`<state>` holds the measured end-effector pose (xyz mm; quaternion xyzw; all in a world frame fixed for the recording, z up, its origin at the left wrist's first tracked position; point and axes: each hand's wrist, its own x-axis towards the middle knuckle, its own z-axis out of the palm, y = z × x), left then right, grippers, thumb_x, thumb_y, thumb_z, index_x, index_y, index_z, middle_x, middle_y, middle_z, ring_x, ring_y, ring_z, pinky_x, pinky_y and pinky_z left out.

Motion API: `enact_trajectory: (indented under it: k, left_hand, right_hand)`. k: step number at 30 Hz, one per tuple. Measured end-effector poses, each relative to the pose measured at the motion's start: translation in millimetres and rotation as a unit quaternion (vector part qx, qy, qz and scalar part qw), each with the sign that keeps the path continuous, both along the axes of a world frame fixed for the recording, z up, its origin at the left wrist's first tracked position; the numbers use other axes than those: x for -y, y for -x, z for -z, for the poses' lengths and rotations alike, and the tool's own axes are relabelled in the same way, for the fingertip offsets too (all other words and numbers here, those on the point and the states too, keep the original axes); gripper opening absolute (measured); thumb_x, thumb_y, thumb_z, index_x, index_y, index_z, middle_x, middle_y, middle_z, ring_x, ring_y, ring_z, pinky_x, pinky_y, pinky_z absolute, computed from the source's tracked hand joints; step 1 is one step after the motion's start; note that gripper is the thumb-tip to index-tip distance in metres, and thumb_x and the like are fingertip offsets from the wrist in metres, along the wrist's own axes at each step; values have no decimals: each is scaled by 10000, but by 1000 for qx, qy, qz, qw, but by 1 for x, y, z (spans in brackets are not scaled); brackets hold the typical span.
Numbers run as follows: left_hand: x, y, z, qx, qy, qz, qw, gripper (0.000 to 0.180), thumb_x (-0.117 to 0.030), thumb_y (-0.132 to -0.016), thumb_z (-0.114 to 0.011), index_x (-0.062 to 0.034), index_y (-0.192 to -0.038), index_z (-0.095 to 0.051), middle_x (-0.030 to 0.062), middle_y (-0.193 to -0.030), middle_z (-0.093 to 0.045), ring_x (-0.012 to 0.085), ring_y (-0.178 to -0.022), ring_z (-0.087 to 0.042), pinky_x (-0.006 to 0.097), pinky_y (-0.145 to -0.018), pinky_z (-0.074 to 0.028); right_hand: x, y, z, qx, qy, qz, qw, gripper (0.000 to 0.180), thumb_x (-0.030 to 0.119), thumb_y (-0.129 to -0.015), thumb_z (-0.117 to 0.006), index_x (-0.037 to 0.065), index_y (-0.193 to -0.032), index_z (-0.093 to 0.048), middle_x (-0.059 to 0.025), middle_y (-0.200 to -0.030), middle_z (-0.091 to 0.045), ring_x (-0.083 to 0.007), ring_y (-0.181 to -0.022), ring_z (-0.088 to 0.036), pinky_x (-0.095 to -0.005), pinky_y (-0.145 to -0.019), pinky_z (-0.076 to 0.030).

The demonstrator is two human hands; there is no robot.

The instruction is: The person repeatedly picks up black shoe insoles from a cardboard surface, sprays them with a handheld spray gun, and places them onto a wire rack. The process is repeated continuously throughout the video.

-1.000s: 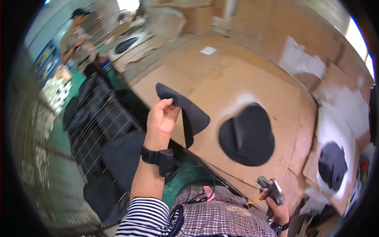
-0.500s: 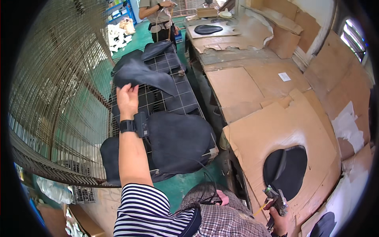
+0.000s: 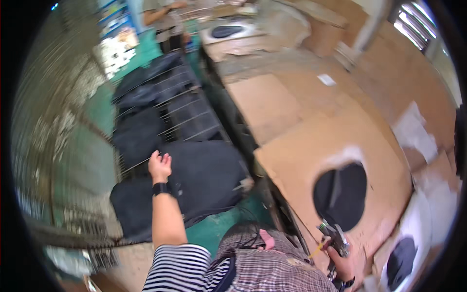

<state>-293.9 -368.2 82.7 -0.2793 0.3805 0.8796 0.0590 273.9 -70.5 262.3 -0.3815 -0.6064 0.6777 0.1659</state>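
My left hand [image 3: 160, 166] hovers with fingers apart over a pile of black fabric pieces [image 3: 204, 180] lying on a wire rack [image 3: 185, 117]; it holds nothing, and a dark watch sits on that wrist. Low at the right, my right hand [image 3: 340, 263] grips a small spray gun [image 3: 333, 236] by its handle. Beyond the gun a black rounded piece [image 3: 340, 194] lies on a cardboard sheet [image 3: 311, 160] ringed with whitish overspray.
A cardboard-covered bench [image 3: 292, 87] runs along the right, with another black piece [image 3: 401, 260] at the lower right. Wire mesh [image 3: 44, 146] curves along the left. Another person [image 3: 168, 22] stands at the far end by a green floor [image 3: 141, 53].
My left hand carried a black piece from the cardboard over to the rack, let it go, and now sits lower and empty. The view has swung left and back toward the bench.
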Motion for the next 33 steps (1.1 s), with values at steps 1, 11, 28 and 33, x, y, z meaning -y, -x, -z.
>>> enact_trajectory:
  k: [1, 11, 28, 33]
  left_hand:
    - [-26, -15, -5, -20, 5, 40, 999, 417, -203, -863, -629, -28, -1201, -458, 120, -1215, -431, 294, -1035, -535, 442, -880, -486]
    - [-258, -186, -31, -120, 49, 400, 907, 362, -89, -856, -625, -54, -1196, -508, 91, -1017, -603, 227, -875, -612, 350, -773, -526]
    - [-338, -281, -9, -144, 87, 557, 814, 312, -91, -879, -553, -52, -1181, -486, 98, -1025, -576, 208, -837, -596, 316, -742, -506]
    - [-340, -293, 6, -142, 104, 580, 795, 257, -74, -876, -550, -61, -1129, -510, 84, -985, -587, 184, -786, -601, 296, -702, -509]
  right_hand:
    - [-2, -9, -1, 23, -20, -1, 1000, 517, -9, -764, -657, -18, -1256, -500, -68, -931, -640, -143, -843, -625, -289, -790, -507]
    - [43, -116, -7, -5, -42, 250, 967, 490, 51, -794, -685, -5, -1248, -508, -39, -926, -617, -122, -861, -591, -275, -780, -486]
    - [94, -169, -32, 26, -111, 392, 913, 587, 190, -790, -733, -38, -1259, -463, -59, -882, -611, -137, -800, -599, -278, -724, -487]
    - [99, -170, -39, 13, -70, 366, 928, 550, 131, -799, -712, -36, -1262, -465, -76, -878, -619, -151, -794, -609, -291, -724, -495]
